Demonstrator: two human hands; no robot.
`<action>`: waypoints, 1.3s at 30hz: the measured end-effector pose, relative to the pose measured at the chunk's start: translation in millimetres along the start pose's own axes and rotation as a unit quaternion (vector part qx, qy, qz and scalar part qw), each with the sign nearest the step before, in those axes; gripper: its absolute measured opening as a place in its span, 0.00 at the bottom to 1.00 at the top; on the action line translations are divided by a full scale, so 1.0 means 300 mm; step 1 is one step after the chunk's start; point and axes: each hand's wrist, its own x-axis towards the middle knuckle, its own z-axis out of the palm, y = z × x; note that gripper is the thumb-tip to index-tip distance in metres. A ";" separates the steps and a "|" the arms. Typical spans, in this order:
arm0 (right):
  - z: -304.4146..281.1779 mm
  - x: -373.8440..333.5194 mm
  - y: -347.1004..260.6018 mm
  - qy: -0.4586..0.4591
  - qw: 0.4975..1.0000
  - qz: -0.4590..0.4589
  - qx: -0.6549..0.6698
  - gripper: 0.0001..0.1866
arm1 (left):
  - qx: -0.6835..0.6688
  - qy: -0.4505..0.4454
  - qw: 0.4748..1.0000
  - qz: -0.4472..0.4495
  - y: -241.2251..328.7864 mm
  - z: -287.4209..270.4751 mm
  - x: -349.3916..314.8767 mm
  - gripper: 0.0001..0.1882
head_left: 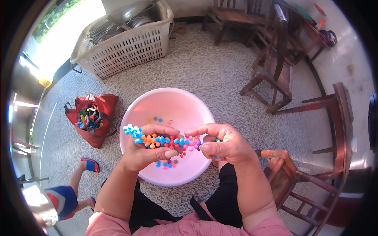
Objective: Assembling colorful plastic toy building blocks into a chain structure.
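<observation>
A chain of knobbed plastic linking pieces (pixel 172 142) stretches between my hands, in blue, white, orange, red, pink and purple. My left hand (pixel 143 156) supports it from below, with thumb and fingers closed around the middle. At the pink and purple end, my right hand (pixel 232 145) pinches the chain between thumb and forefinger. A few blue and green knobs show by the right fingers; the rest there is hidden. Both hands are above a pink plastic basin (pixel 197 112). Inside it lie small blue pieces (pixel 157 119) and several blue, pink and purple ones under my left hand.
A red bag (pixel 108 103) of mixed plastic blocks stands left of the basin. Beyond it is a white slatted crate (pixel 130 53) of metalware. Wooden chairs (pixel 281 74) line the right. At lower left, another person's leg wears a blue slipper (pixel 91 165).
</observation>
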 end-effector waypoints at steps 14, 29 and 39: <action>0.040 0.041 0.027 -0.036 0.999 0.003 -0.025 0.19 | -0.005 -0.006 0.998 -0.062 0.037 -0.049 -0.044 0.17; 0.073 0.103 0.061 -0.006 0.998 0.024 -0.053 0.14 | -0.034 0.053 0.995 -0.080 0.045 -0.067 -0.076 0.14; 0.073 0.104 0.065 -0.039 0.998 0.022 0.053 0.20 | -0.121 0.053 0.989 -0.059 0.051 -0.087 -0.088 0.14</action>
